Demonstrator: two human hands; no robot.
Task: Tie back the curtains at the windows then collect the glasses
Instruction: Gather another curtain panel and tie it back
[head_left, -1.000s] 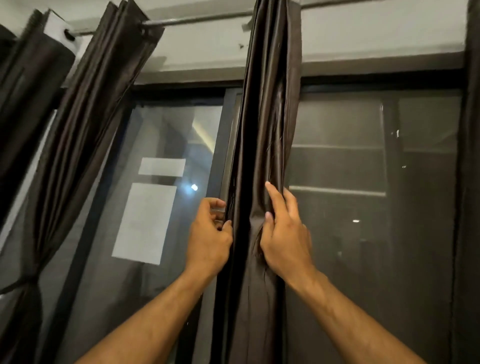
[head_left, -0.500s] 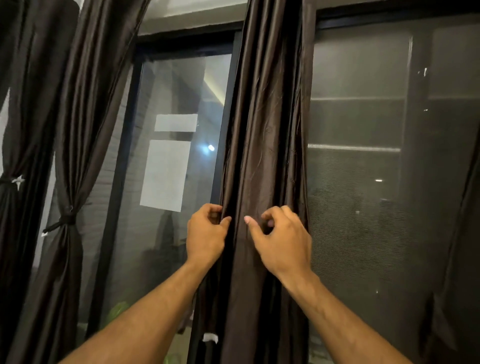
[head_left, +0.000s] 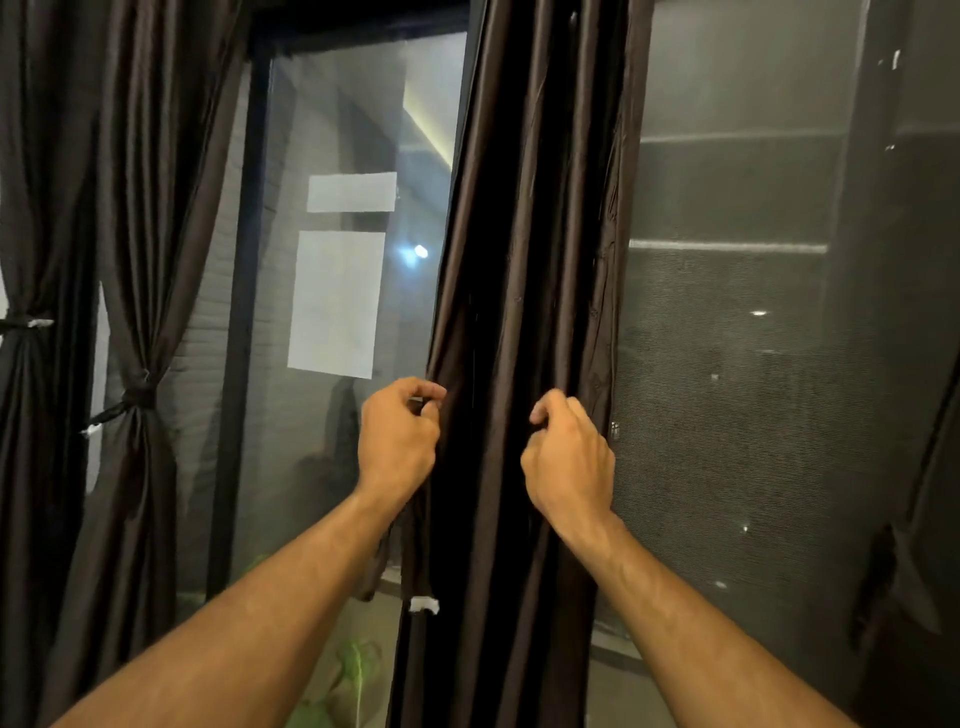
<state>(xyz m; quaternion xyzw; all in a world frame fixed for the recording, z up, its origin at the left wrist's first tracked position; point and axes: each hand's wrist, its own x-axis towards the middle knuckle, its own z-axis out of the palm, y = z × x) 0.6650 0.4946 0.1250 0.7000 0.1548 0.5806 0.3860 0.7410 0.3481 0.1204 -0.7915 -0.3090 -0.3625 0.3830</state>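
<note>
Slippage looks the likeliest risk: both hands, left hand (head_left: 399, 439) and right hand (head_left: 569, 457), grip the gathered middle curtain (head_left: 524, 260) hanging between the window panes, and its slick folds could spill loose before any tie goes round.

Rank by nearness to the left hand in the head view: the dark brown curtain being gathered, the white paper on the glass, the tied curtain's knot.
1. Dark brown curtain, in left hand.
2. White paper, up-left.
3. Knot, far left.
</note>
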